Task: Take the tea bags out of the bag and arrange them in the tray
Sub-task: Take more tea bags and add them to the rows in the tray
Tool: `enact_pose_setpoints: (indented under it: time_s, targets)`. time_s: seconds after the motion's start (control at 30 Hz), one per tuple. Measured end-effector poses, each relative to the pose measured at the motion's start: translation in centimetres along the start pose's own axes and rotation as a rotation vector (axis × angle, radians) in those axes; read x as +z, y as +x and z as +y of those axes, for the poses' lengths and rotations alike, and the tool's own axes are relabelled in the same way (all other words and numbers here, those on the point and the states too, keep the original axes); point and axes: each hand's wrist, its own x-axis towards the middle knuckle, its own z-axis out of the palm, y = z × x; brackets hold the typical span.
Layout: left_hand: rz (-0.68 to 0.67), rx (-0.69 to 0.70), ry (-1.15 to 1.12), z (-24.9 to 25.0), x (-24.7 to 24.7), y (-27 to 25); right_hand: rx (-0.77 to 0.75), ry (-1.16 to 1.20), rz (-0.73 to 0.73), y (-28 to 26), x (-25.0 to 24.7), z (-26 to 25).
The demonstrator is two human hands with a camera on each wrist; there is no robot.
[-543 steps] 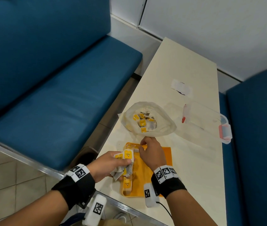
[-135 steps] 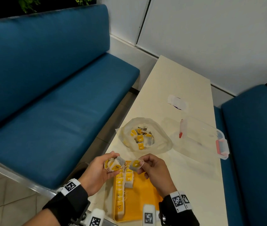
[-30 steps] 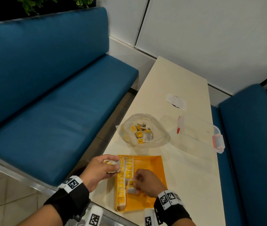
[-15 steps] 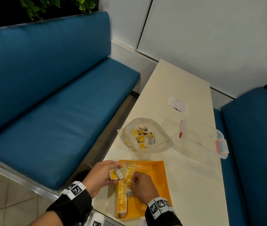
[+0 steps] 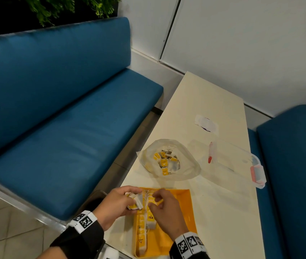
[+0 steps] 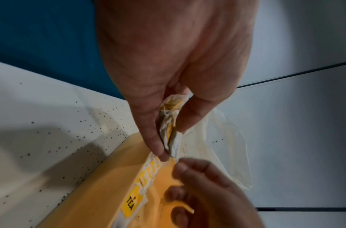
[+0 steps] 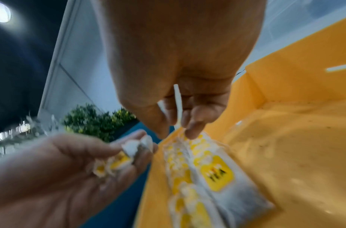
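An orange tray (image 5: 183,212) lies at the table's near edge, with a row of yellow-labelled tea bags (image 5: 142,228) along its left side. My left hand (image 5: 133,200) grips a bunch of tea bags (image 6: 171,131) just over the tray's far left corner. My right hand (image 5: 153,200) hovers beside it above the row and pinches one thin tea bag (image 7: 177,104), seen edge-on, between thumb and fingers. Beyond the tray sits the clear plastic bag (image 5: 187,165), open, with several tea bags (image 5: 165,162) inside.
A clear plastic container (image 5: 230,159) with red latches stands right of the bag. A white paper scrap (image 5: 206,124) lies further back on the cream table (image 5: 223,212). Blue benches (image 5: 64,128) flank the table on both sides.
My right hand has lifted off the laid row and come up to the bunch in my left hand, where it now pinches a single tea bag. The left hand barely moved.
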Motion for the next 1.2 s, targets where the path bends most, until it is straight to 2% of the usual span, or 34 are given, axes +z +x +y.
enact_pose_setpoints:
  time_s: [0.07,0.13,0.2,0.33,0.53,0.77,1.03,1.2]
  targets:
    - [-0.029,0.02,0.049,0.0,0.0,-0.1,-0.077,0.183,-0.083,-0.4,-0.8,-1.3]
    - [-0.066,0.036,0.084,0.2,0.2,-0.2,-0.124,0.194,-0.177,-0.5,-1.1,-2.0]
    - [-0.1,0.04,0.097,0.5,0.6,-0.4,-0.13,0.173,-0.173,-0.3,-0.9,-2.2]
    - [-0.11,0.034,0.121,0.5,0.6,-0.3,-0.05,0.271,-0.087,-0.1,-0.6,-1.7]
    - [-0.069,0.025,0.101,0.6,0.5,-0.1,0.096,0.469,-0.127,-0.1,-1.2,-1.4]
    - [-0.048,0.069,0.077,0.5,0.4,0.0,0.154,0.553,-0.111,-0.3,-1.1,-1.4]
    - [-0.017,0.131,0.06,0.5,0.4,0.2,0.16,0.54,-0.134,-0.7,-0.7,-1.4]
    - [0.021,0.204,0.105,0.7,0.6,0.4,0.045,0.418,-0.11,-0.8,-0.7,-1.6]
